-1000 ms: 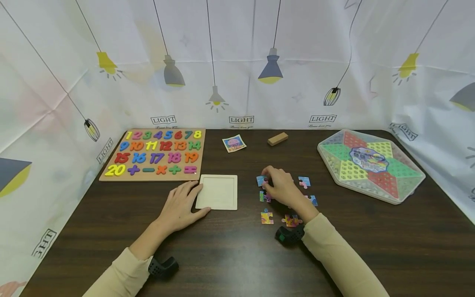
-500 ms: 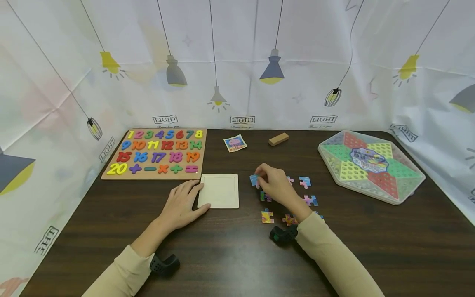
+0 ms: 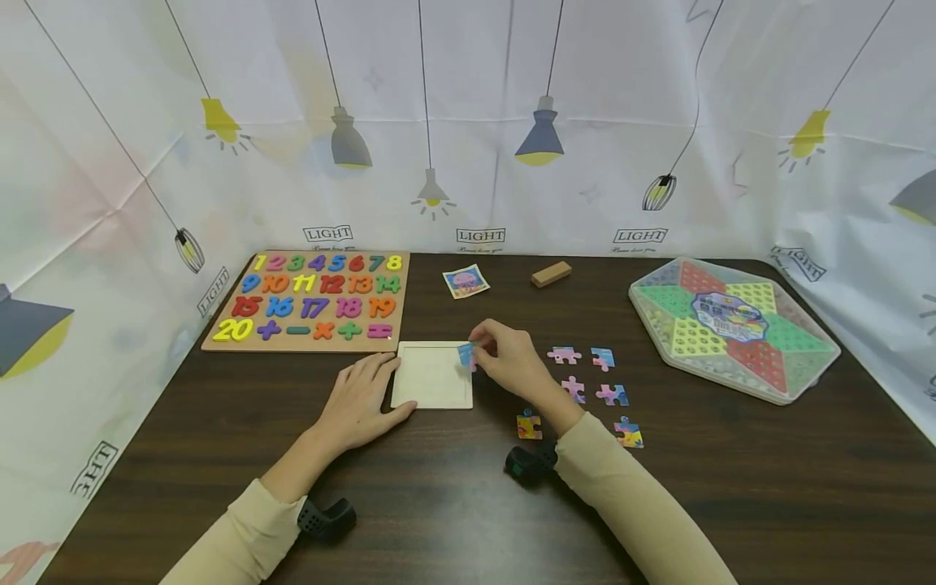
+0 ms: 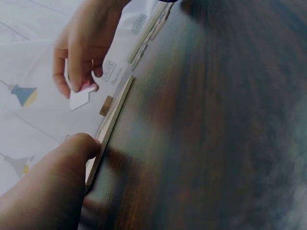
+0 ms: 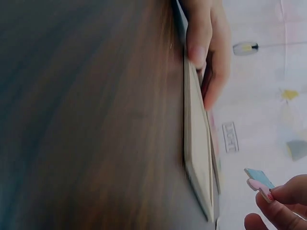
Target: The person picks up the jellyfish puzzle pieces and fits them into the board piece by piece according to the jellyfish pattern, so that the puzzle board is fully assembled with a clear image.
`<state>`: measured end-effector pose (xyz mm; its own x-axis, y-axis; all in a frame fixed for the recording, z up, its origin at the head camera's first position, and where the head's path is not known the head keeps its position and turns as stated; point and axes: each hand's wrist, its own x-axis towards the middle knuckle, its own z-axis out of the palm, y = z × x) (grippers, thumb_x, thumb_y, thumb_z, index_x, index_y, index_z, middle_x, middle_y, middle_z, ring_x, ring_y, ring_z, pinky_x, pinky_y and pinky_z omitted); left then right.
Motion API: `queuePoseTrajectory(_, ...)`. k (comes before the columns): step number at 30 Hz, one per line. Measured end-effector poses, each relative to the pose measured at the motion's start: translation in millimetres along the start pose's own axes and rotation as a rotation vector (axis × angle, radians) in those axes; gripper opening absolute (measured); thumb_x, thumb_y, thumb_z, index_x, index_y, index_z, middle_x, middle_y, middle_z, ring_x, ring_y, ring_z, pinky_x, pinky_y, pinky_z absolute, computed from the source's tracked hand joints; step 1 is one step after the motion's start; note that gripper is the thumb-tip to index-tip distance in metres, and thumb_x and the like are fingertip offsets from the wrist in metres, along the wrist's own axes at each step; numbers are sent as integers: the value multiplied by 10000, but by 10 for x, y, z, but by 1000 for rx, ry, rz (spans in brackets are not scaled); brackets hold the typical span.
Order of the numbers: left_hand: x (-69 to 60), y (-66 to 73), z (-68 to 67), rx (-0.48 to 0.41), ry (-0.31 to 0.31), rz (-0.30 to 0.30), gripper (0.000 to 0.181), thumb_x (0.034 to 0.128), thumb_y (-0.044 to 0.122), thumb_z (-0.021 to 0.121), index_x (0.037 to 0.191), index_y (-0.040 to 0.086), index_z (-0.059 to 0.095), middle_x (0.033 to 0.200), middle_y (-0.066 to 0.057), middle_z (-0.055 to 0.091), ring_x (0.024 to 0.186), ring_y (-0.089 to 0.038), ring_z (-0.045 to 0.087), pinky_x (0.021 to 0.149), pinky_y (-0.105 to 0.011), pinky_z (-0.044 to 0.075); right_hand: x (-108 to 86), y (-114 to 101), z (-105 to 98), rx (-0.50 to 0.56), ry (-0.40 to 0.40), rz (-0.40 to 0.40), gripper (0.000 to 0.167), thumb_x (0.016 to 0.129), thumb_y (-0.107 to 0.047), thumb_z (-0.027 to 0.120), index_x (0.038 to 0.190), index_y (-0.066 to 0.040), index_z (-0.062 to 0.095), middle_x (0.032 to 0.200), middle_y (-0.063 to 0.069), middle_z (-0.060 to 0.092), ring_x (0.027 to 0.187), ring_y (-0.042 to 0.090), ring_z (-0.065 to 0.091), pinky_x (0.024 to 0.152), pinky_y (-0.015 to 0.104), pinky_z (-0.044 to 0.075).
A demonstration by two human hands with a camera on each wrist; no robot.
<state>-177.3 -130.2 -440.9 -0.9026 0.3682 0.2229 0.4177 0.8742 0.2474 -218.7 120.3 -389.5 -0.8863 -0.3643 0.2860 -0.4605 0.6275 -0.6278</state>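
My left hand [image 3: 356,404] rests at the left side of a pale square puzzle tray [image 3: 431,382], its thumb touching the lower edge and its index finger near the upper left corner. Between the thumb and fingers of my right hand [image 3: 514,359] is a blue and pink jigsaw piece [image 3: 465,355], held over the tray's upper right corner. The right wrist view shows that piece [image 5: 259,178] raised off the tray [image 5: 199,139]. Several loose jigsaw pieces lie to the right, among them a pink one [image 3: 564,355] and a yellow one [image 3: 530,425]; the right forearm may hide others.
A board of coloured numbers [image 3: 307,301] lies at the back left. Behind the tray are a small picture card [image 3: 465,281] and a wooden block [image 3: 552,275]. A hexagonal game box [image 3: 731,329] sits on the right of the dark table [image 3: 439,504].
My right hand has picked up the blue and pink jigsaw piece from among the loose ones and carried it left to the tray. My left hand has stayed at the tray.
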Motion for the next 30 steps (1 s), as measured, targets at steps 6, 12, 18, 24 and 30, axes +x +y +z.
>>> queuePoseTrajectory(6,11,-4,0,-13,-1,-10,743,828,606,501,1333,64,450,1373,-104,395,1263,-281,327,975,-499,268,103,-115,162,21,-10,7,106,839,-56,622,945,-69,613,779,2,627,693,124,571,624,269,475)
queuePoseTrajectory(12,14,-17,21,-15,3,-4,752,827,622,488,1329,64,455,1372,-101,397,1260,-277,333,975,-496,271,166,-174,314,42,-14,12,105,825,-48,620,926,-76,616,737,-18,623,644,105,542,551,237,437)
queuePoseTrajectory(18,18,-21,15,-10,7,4,740,829,610,498,1320,57,464,1372,-102,397,1258,-279,336,976,-500,271,234,-223,426,49,-15,-2,96,827,-52,618,921,-68,619,749,2,632,629,103,543,548,236,435)
queuePoseTrajectory(24,19,-18,13,-19,13,4,730,828,601,508,1316,59,468,1371,-99,398,1258,-274,335,975,-498,272,286,-253,504,67,-10,16,75,830,-69,620,905,-77,621,748,4,631,621,110,539,539,239,425)
queuePoseTrajectory(30,9,-25,21,-15,24,10,730,824,603,512,1311,60,473,1363,-95,405,1256,-266,337,967,-493,282,318,-249,570,114,-27,93,83,828,-92,610,908,-77,625,710,-5,614,570,122,490,501,236,380)
